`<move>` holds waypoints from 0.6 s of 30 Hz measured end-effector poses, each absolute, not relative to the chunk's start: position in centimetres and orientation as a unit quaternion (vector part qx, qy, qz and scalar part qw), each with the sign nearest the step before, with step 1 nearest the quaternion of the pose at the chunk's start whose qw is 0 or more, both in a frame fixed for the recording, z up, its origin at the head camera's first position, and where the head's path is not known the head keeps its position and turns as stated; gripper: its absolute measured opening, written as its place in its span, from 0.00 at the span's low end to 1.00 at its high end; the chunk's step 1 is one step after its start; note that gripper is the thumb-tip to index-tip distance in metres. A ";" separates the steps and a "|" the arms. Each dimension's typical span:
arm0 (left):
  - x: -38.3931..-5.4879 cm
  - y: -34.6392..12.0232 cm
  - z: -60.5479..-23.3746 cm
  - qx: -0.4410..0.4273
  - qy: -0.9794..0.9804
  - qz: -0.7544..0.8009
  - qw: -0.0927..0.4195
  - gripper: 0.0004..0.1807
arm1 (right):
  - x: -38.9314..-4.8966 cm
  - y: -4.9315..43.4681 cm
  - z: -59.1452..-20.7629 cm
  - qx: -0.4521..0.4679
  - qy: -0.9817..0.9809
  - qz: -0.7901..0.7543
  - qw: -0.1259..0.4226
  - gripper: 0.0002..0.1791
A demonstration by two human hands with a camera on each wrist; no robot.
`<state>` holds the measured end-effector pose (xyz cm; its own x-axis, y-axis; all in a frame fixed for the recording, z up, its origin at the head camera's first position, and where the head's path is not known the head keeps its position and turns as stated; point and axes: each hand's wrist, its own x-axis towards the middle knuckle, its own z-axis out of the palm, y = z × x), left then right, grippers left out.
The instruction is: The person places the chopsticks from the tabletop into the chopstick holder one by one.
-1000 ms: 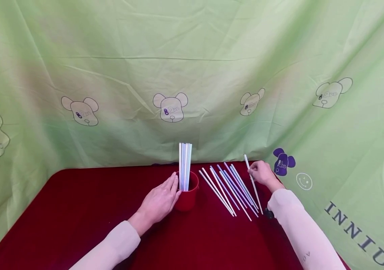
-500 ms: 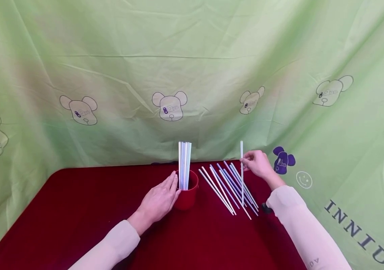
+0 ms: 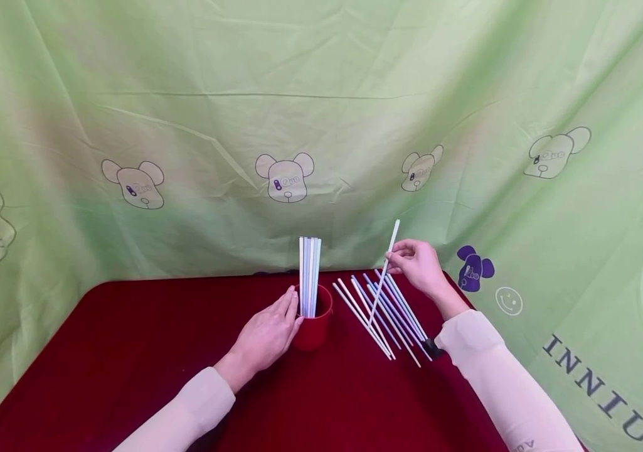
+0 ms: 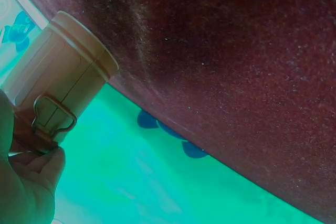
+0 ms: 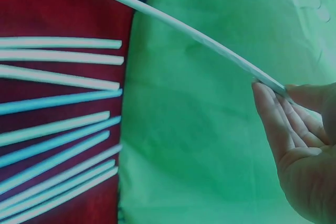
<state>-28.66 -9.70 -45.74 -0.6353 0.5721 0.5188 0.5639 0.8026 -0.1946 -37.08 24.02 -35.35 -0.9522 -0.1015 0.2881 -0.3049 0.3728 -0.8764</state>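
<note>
Left hand: yours (image 3: 265, 336) sits against the left side of the red cup, fingers along its wall and thumb at the near rim, so your grasp is on the cup.
Red cup: it stands upright on the table in front of you, just left of the loose straws; your left wrist view shows a wire loop (image 4: 55, 116) on its side.
Standing straws: a close bundle (image 3: 310, 279) of white, blue, lilac and mint rises from the cup, leaning to the left part of its mouth.
Right hand: your fingers (image 3: 419, 267) pinch one pale straw between thumb and fingertips.
Pinched straw: it (image 3: 383, 275) tilts, top to the right, its lower end over the loose straws in the head view; you cannot tell whether it touches them.
Loose straws: white and blue ones (image 3: 394, 326) lie fanned on the cloth, right of the cup, some crossing.
Table: a deep red cloth (image 3: 157, 351) covers it.
Backdrop: a green curtain (image 3: 214, 125) printed with bear heads hangs behind.
Sleeves: both of yours (image 3: 502, 376) are pale.
</note>
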 end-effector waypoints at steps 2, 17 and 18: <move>-28.6 -9.7 -45.7 -0.311 -0.906 0.009 0.287 0.29 | -36.9 23.5 -34.9 0.130 -0.814 0.558 0.097 0.11; -28.7 -9.7 -45.8 -0.317 -0.901 0.003 0.295 0.29 | -35.7 19.3 -32.6 0.187 -0.750 0.614 0.161 0.11; -28.7 -9.7 -45.9 -0.318 -0.901 0.002 0.296 0.29 | -35.7 19.1 -32.6 0.188 -0.746 0.618 0.163 0.11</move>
<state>-28.73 -9.73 -45.86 -0.6230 0.5735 0.5319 0.5712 0.7982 -0.1916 -35.67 19.12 -32.59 -0.8764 -0.0784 0.4752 -0.4815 0.1655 -0.8607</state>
